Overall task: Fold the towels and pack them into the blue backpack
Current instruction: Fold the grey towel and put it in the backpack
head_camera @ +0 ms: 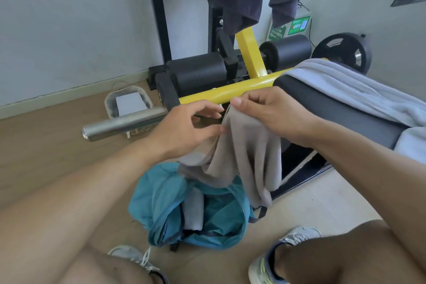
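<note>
Both hands, left hand (184,127) and right hand (274,113), are pinching a grey-brown towel (244,157) hanging above the open blue backpack (161,203).

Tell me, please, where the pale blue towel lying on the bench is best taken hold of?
Grip the pale blue towel at its far end by the yellow frame, reaching from above: that edge lies bunched on top of the bench pad, free of both hands, so it should lift clear.

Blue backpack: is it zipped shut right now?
No, the blue backpack lies unzipped on the floor, with a folded grey towel showing inside.
</note>
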`<state>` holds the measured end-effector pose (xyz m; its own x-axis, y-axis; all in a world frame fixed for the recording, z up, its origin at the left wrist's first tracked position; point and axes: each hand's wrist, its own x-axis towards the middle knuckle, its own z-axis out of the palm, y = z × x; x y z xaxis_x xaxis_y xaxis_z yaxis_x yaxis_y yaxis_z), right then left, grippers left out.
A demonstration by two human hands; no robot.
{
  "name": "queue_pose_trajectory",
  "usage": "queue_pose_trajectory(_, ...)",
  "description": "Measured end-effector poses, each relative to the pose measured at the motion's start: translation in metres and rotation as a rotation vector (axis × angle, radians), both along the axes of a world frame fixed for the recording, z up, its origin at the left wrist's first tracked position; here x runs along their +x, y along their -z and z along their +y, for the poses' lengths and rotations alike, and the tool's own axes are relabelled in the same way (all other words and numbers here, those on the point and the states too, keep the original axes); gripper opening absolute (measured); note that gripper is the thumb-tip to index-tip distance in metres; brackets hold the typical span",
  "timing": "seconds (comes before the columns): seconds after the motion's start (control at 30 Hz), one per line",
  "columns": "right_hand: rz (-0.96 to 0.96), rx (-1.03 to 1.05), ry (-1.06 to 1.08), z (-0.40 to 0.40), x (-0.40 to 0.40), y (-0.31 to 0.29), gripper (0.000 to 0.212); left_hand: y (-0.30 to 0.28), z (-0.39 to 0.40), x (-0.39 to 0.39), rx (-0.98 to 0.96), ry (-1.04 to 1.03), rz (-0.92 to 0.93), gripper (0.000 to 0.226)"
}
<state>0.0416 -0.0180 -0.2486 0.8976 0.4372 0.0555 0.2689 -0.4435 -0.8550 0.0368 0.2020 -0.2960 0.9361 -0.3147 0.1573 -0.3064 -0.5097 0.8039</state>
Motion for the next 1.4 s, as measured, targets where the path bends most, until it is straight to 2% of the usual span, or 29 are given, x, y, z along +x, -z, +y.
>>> queue_pose_trajectory(0.03, 0.020, 0.024, -0.035, 0.001, -0.001, -0.002, 0.052, -0.003, -0.004, -0.002, -0.016, 0.016, -0.029, 0.020)
queue_pose_trajectory(0.07, 0.043, 0.064, -0.059, 0.002, -0.002, -0.005, 0.044, -0.004, -0.007, -0.003, -0.021, 0.022, -0.063, 0.018)
queue_pose_trajectory(0.13, 0.124, 0.188, -0.093, -0.001, -0.004, -0.012, 0.027, -0.006, -0.011, -0.003, 0.001, 0.005, -0.108, 0.028)
queue_pose_trajectory(0.27, 0.319, 0.465, -0.168, -0.008, -0.004, -0.020, 0.022, -0.005, -0.012, -0.001, 0.041, 0.009, -0.014, 0.014)
queue_pose_trajectory(0.33, 0.353, 0.585, -0.196, -0.011, -0.004, -0.026, 0.022, -0.006, -0.010, -0.004, 0.102, 0.138, 0.084, 0.030)
queue_pose_trajectory(0.4, 0.380, 0.649, -0.229, -0.015, -0.003, -0.032, 0.023, -0.009, -0.008, -0.009, 0.178, 0.255, 0.170, 0.060)
queue_pose_trajectory(0.47, 0.397, 0.648, -0.270, -0.019, -0.001, -0.036, 0.023, -0.010, -0.010, -0.011, 0.224, 0.301, 0.252, 0.074)
queue_pose_trajectory(0.63, 0.474, 0.595, -0.435, -0.021, -0.004, -0.043, 0.024, -0.004, -0.022, -0.015, 0.227, 0.363, 0.270, 0.063)
queue_pose_trajectory(0.67, 0.482, 0.586, -0.455, -0.018, -0.006, -0.044, 0.022, -0.001, -0.024, -0.016, 0.223, 0.370, 0.296, 0.055)
queue_pose_trajectory(0.73, 0.454, 0.554, -0.419, -0.013, -0.007, -0.042, 0.018, 0.000, -0.029, -0.020, 0.199, 0.364, 0.376, 0.035)
queue_pose_trajectory(0.8, 0.404, 0.547, -0.313, -0.009, -0.007, -0.039, 0.016, -0.002, -0.031, -0.024, 0.193, 0.334, 0.358, 0.057)
queue_pose_trajectory(0.87, 0.361, 0.543, -0.216, -0.009, -0.006, -0.036, 0.016, 0.000, -0.034, -0.022, 0.225, 0.236, 0.307, 0.044)
queue_pose_trajectory(0.93, 0.369, 0.500, -0.130, -0.013, -0.003, -0.035, 0.019, 0.000, -0.033, -0.016, 0.139, 0.079, 0.300, 0.023)
queue_pose_trajectory(0.97, 0.351, 0.445, -0.067, -0.015, -0.001, -0.032, 0.019, -0.003, -0.032, -0.015, 0.072, 0.001, 0.318, 0.020)
queue_pose_trajectory(1.07, 0.097, 0.119, 0.124, -0.016, 0.004, -0.016, 0.017, 0.000, -0.027, -0.005, -0.029, -0.183, 0.310, 0.034)
queue_pose_trajectory(1.17, 0.090, -0.100, 0.068, -0.011, 0.003, -0.007, 0.045, -0.002, -0.022, -0.003, -0.057, -0.207, 0.280, 0.043)
queue_pose_trajectory(1.23, 0.082, -0.363, -0.025, -0.006, 0.003, -0.003, 0.054, -0.005, -0.021, -0.004, -0.065, -0.210, 0.261, 0.034)
queue_pose_trajectory(1.3, 0.035, -0.491, -0.038, -0.001, 0.005, 0.004, 0.037, -0.004, -0.019, -0.003, -0.109, -0.239, 0.203, 0.018)
queue_pose_trajectory(1.4, -0.045, -0.414, 0.058, 0.003, 0.012, 0.009, 0.024, -0.004, -0.018, -0.003, -0.176, -0.299, 0.144, 0.035)
